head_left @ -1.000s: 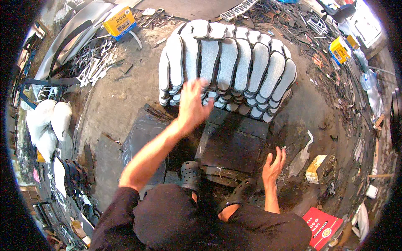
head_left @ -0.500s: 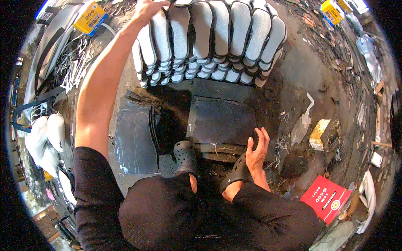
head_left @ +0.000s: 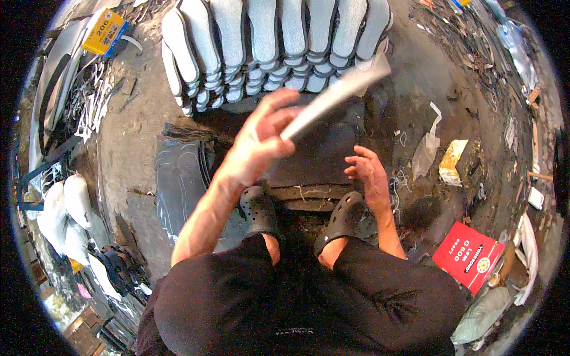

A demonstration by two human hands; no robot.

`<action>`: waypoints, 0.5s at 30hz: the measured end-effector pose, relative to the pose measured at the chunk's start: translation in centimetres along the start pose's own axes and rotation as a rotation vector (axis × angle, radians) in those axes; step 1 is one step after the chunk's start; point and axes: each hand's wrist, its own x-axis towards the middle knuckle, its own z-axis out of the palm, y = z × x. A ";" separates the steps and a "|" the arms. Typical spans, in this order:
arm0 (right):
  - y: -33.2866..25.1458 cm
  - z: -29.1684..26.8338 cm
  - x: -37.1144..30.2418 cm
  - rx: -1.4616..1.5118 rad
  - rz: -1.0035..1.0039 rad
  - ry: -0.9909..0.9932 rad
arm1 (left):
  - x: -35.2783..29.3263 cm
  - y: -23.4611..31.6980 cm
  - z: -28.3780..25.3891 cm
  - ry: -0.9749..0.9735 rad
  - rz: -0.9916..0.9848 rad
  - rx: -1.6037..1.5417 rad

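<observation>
My left hand (head_left: 258, 139) is raised over the dark flat block (head_left: 317, 157) in front of my feet. Its fingers are closed on one end of a thin, flat white piece (head_left: 338, 98), seen nearly edge-on and smeared by motion. The piece slants up to the right, its far end in front of the stacked shoe soles (head_left: 261, 35). These soles have pale tops and dark edges and stand in rows of several piles. My right hand (head_left: 369, 178) hovers beside the block's right edge, its fingers loosely bent and apart, holding nothing.
Dark sheets (head_left: 178, 190) with drawn sole outlines lie left of my clogs (head_left: 258, 210). White scrap strips (head_left: 92, 101), a yellow box (head_left: 105, 31) and white bags (head_left: 65, 202) are farther left. At right are a red box (head_left: 466, 255) and a yellowed scrap (head_left: 453, 163).
My left hand has come back from the far end of the soles, now with the white piece in it. My right hand has lifted slightly forward. The view has shifted.
</observation>
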 end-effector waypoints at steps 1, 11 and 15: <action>0.6 0.3 -0.1 0.110 -0.045 0.020 | -1.7 -1.5 0.6 -0.027 -0.133 -0.059; 1.1 -2.5 -1.0 -0.052 -0.159 0.213 | -6.6 -7.2 -3.3 0.054 -0.353 -0.287; -1.3 -2.7 -1.1 -0.245 -0.020 0.239 | -6.1 -6.7 -1.7 0.160 -0.366 -0.182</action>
